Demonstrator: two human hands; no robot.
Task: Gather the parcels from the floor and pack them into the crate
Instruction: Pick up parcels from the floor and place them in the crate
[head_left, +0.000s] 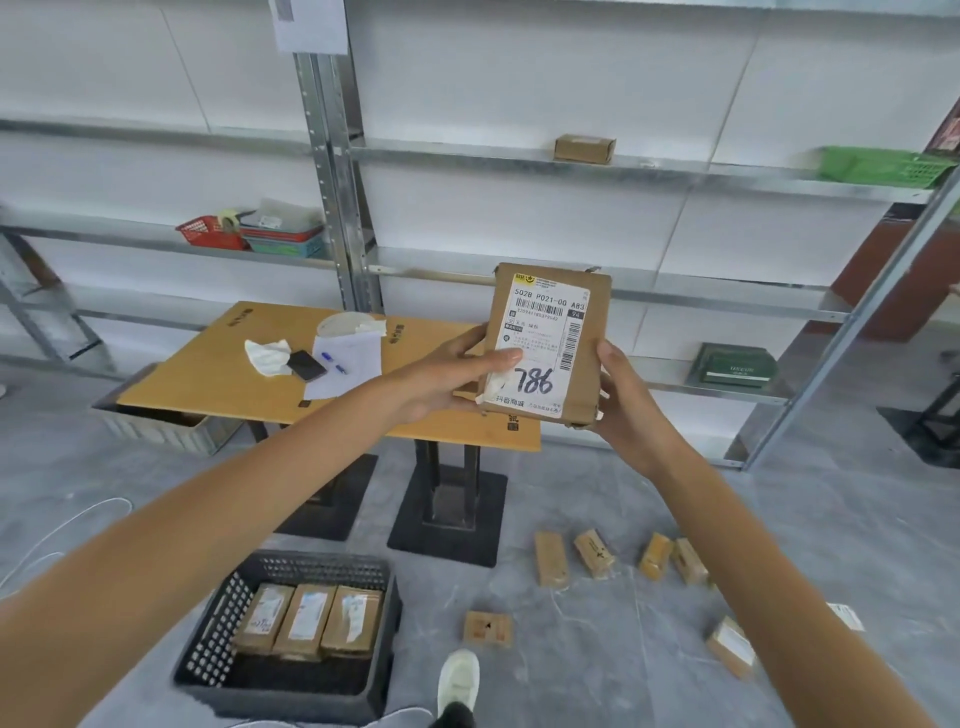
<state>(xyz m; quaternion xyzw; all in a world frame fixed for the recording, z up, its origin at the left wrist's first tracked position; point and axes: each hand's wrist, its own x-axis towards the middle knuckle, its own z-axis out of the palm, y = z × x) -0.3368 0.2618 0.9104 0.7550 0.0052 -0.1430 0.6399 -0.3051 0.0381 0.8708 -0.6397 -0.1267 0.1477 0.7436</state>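
Head view: both hands hold one cardboard parcel (550, 338) upright in the air, in front of the table (208, 374) and well above the floor. Its white shipping label faces the camera, with "786" handwritten near the bottom. The left hand (447, 369) grips the parcel's left edge, with the thumb laid flat across the label and the fingers curled round behind. The right hand (623, 400) clasps the lower right edge and corner. Its thumb lies along the side, and its fingers are hidden behind the box.

Below, a black perforated plastic crate (218, 639) sits on the grey floor with three labelled parcels (306, 621) lying side by side against its far wall. To the right of the crate, more parcels lie on the floor. Four (594, 552) form a loose row near the table base, one (487, 629) is just beyond a white shoe (458, 680), and one (731, 647) is partly hidden by the right forearm.

On the table lie a phone (306, 365), a pen (333, 362) and sheets of paper. Metal shelving (332, 182) runs along the wall behind.
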